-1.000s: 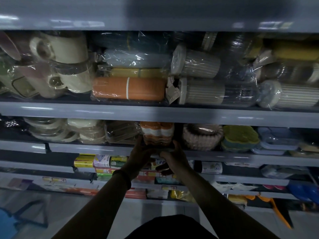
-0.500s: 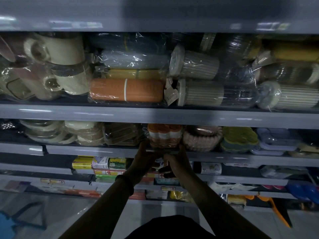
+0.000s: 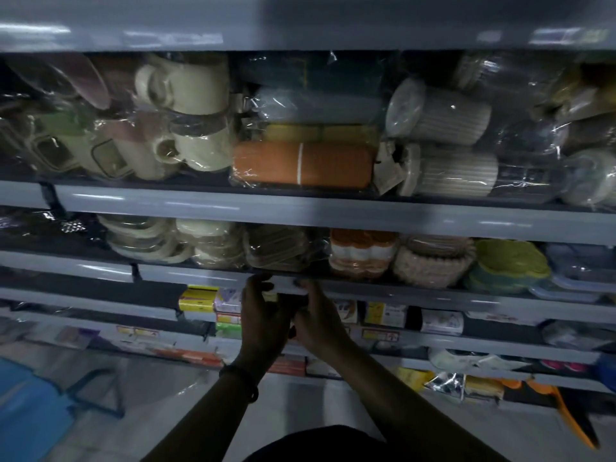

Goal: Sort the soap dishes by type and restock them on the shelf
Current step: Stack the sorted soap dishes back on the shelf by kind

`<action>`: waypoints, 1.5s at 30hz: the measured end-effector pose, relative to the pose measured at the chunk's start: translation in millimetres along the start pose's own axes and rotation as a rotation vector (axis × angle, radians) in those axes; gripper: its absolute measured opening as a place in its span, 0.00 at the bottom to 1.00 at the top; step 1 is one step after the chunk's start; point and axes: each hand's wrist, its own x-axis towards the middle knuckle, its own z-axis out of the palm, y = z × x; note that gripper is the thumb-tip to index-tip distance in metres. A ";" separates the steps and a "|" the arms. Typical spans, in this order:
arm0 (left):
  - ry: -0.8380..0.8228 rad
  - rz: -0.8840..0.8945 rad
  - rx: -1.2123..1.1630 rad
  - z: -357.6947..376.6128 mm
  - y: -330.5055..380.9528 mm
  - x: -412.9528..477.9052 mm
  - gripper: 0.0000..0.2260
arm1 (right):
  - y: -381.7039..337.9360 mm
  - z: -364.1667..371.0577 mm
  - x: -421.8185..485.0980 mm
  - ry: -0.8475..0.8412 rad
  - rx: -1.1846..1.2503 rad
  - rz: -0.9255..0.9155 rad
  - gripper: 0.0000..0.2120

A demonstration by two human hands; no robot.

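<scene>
A dim shop aisle: grey metal shelf (image 3: 416, 296) tiers packed with plastic-wrapped wares, pale floor (image 3: 160, 395) at 7 o'clock. The wrapped orange-and-white soap dishes (image 3: 361, 253) sit on the middle tier, at 1 o'clock from the hands. The left hand (image 3: 263, 315) and right hand (image 3: 320, 320) meet at its front lip, fingers curled. I cannot tell whether they hold anything.

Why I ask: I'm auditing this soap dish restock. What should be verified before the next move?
1. The orange-and-white soap dish stack stands on the shelf: ok.
2. It sits between the brown wrapped pack and the beige scalloped stack, types unmixed: ok.
3. The left hand and the right hand are off the stack, at the shelf lip: ok.
4. Both hands empty: cannot tell, too dim.
5. Stack set well back from the lip: cannot tell.
</scene>
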 end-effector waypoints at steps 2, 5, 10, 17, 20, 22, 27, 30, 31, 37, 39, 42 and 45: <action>0.011 0.135 0.126 -14.9 -3.3 3.4 0.28 | -9.3 11.1 10.2 0.005 -0.055 -0.044 0.28; 0.003 0.263 0.304 -30.4 -0.8 12.7 0.32 | -20.4 23.8 26.4 0.053 -0.104 -0.054 0.33; -0.021 0.297 0.515 -32.2 -4.0 28.0 0.45 | -26.6 26.9 33.0 0.163 -0.100 -0.032 0.40; 0.006 0.280 0.486 -22.4 -5.4 33.3 0.46 | -23.8 18.2 42.1 0.161 -0.055 0.016 0.46; -0.015 0.289 0.396 -22.3 -5.6 37.4 0.46 | -25.9 12.3 47.2 0.133 0.018 0.002 0.45; -0.020 0.292 0.369 -22.7 -4.1 40.2 0.46 | -26.5 9.1 49.3 0.114 0.043 -0.002 0.42; -0.044 0.285 0.198 -28.1 -3.5 50.0 0.43 | -19.3 13.4 45.9 0.137 0.120 0.020 0.38; -0.135 0.240 0.031 -30.7 4.8 51.7 0.48 | -13.8 21.6 42.9 0.182 0.092 0.000 0.42; -0.166 0.199 -0.030 -31.8 7.8 50.4 0.49 | -13.8 24.3 42.0 0.188 0.079 -0.007 0.43; -0.269 -0.011 -0.198 -42.6 6.9 49.4 0.43 | -17.2 33.3 44.0 0.215 0.102 0.012 0.45; -0.296 -0.023 -0.174 -47.5 7.1 53.2 0.39 | -20.7 36.6 43.4 0.226 0.098 0.021 0.43; -0.358 -0.015 -0.157 -52.2 7.2 57.7 0.40 | -21.1 42.6 42.0 0.281 0.106 0.005 0.41; -0.375 -0.019 -0.152 -53.8 0.7 65.3 0.42 | -16.5 48.6 41.9 0.309 0.138 0.034 0.37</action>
